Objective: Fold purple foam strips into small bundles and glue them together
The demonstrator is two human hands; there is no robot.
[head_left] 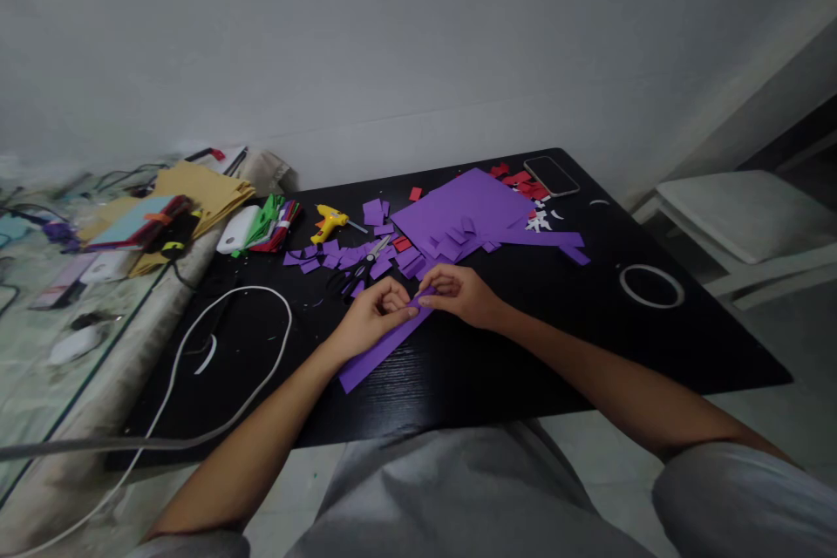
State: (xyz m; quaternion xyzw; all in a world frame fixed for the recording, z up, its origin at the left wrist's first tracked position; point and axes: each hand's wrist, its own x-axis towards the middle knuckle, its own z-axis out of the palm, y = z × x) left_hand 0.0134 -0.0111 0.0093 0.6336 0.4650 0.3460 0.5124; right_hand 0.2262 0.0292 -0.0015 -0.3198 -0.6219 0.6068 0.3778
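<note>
A long purple paper strip (376, 359) slants across the near part of the black table, running up between both hands. My left hand (379, 311) pinches it from the left, thumb and fingers together. Close beside it, my right hand (459, 295) grips the strip's far end, fingers curled. Whether a fold lies between the fingertips is hard to see. Just beyond the left hand lie black-handled scissors (359, 268), partly among small purple paper pieces (332, 256). A large purple sheet (458, 200) lies behind the right hand, with cut pieces over its near edge.
A yellow glue gun (329, 223) lies behind the scissors. Red paper pieces (523, 181) and a phone (551, 175) are at the back right, a white ring (652, 286) nearer. A white cable (288, 323) loops at left, by stacked coloured papers (140, 222). A stool (745, 209) stands right.
</note>
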